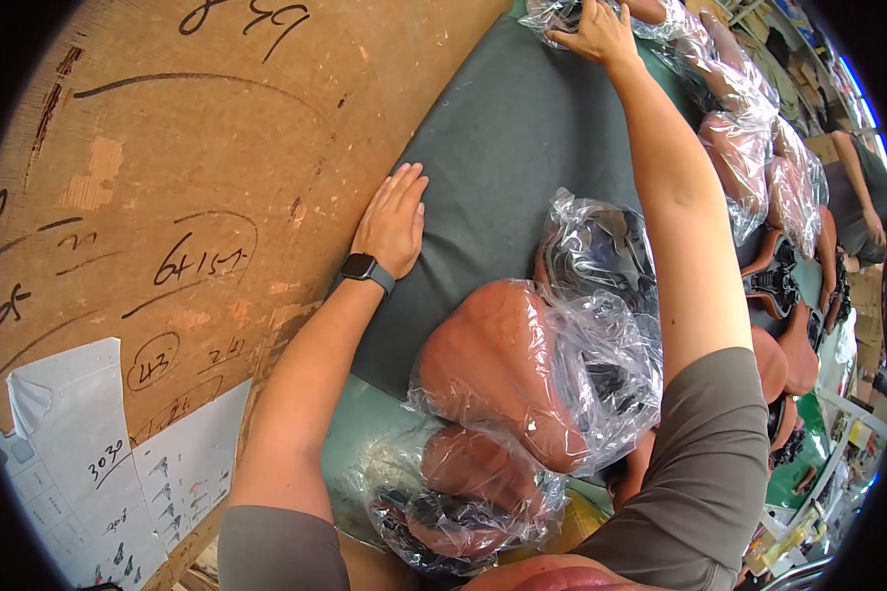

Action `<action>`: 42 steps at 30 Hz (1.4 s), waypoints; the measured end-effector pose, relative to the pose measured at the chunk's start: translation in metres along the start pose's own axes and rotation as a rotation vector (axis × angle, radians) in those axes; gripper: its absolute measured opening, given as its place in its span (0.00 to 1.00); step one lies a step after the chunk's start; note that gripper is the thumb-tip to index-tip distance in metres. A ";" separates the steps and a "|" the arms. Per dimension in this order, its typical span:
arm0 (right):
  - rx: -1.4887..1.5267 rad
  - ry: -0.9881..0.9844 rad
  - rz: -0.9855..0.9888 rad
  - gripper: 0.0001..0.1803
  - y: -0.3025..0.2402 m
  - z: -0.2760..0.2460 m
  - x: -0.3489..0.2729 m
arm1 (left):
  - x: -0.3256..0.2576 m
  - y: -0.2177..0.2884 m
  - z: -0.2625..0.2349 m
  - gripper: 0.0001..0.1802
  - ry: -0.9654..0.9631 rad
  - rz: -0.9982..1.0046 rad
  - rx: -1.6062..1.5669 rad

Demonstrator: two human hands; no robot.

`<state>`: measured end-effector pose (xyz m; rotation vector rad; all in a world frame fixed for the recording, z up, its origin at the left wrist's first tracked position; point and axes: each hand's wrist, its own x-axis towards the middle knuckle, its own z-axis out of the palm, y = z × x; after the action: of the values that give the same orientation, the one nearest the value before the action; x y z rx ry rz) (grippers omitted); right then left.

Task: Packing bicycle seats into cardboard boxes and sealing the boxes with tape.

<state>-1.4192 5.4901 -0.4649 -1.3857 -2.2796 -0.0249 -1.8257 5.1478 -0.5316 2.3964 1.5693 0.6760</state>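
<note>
Brown cardboard, scuffed and marked with handwriting, makes up the big curved cardboard panel that fills our left side; white printed paper sheets are stuck to its lower part. Beside it lies the dark grey-green mat covering the counter. On the mat, near the middle, we see the large brown leather bicycle saddle in a clear plastic bag, its smooth top facing up. A second bagged brown saddle lies just below it, touching it, and a bagged saddle turned black underside up sits just above. A row of more bagged brown saddles runs along the right edge of the mat.

Our left hand lies flat and open, palm down, fingers together, on the mat right at the cardboard's edge, holding nothing; a dark smartwatch sits on that wrist. Our right hand reaches far across, fingers spread on the crinkled clear plastic bag at the mat's far end; we cannot tell whether it grips it.
</note>
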 end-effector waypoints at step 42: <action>1.013 -0.500 0.925 0.35 -0.006 -0.173 -0.272 | 0.009 0.016 0.008 0.27 -0.018 -0.011 0.015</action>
<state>-1.2549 5.2164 -0.4178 -1.7141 -1.2801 1.6349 -1.8062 5.1503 -0.5294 2.3960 1.5853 0.6410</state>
